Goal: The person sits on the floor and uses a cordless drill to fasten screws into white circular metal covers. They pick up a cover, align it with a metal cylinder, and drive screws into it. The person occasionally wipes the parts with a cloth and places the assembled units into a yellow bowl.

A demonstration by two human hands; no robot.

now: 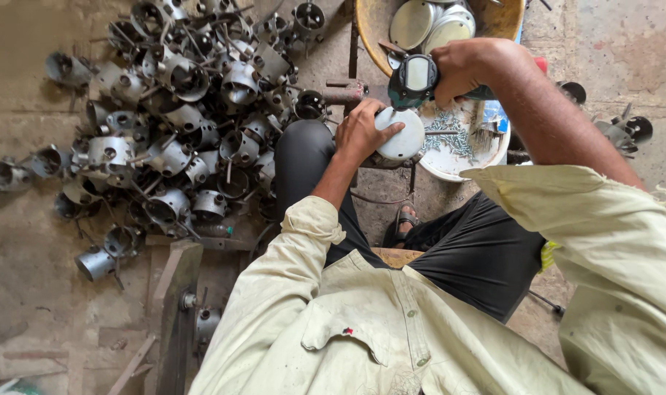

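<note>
My left hand presses down on a round white metal disc that rests on a small stand between my knees. Just above the disc, my right hand grips a dark cordless power driver with its nose pointing down at the disc's upper edge. A white dish of small screws sits right behind the disc, partly hidden by the tool and my arm.
A big heap of grey metal cup-shaped housings covers the floor on the left. A yellow basin with more white discs stands at the top. A wooden plank lies lower left. Further housings lie at right.
</note>
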